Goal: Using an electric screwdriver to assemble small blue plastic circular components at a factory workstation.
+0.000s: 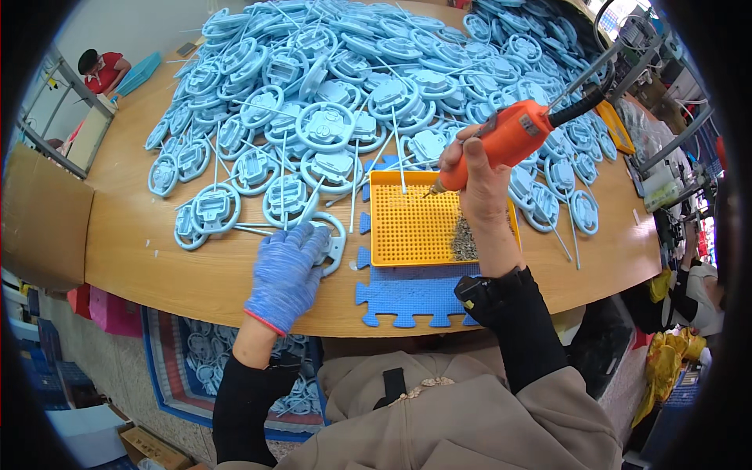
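My left hand, in a blue knitted glove, grips a light blue toy steering wheel near the table's front edge. Its fingers cover the wheel's left side and part of the centre. My right hand, bare, is wrapped round an orange electric screwdriver. The driver's tip points down and left over a yellow perforated tray. Small metal screws lie heaped at the tray's right side, partly hidden behind my right forearm. Beneath the tray is a blue foam mat with jigsaw edges.
A large pile of light blue wheels with thin rods covers the table's far part. Below the table stands a blue-rimmed bin of similar parts. A cardboard box is at left; a person in red sits far left. Metal shelving stands right.
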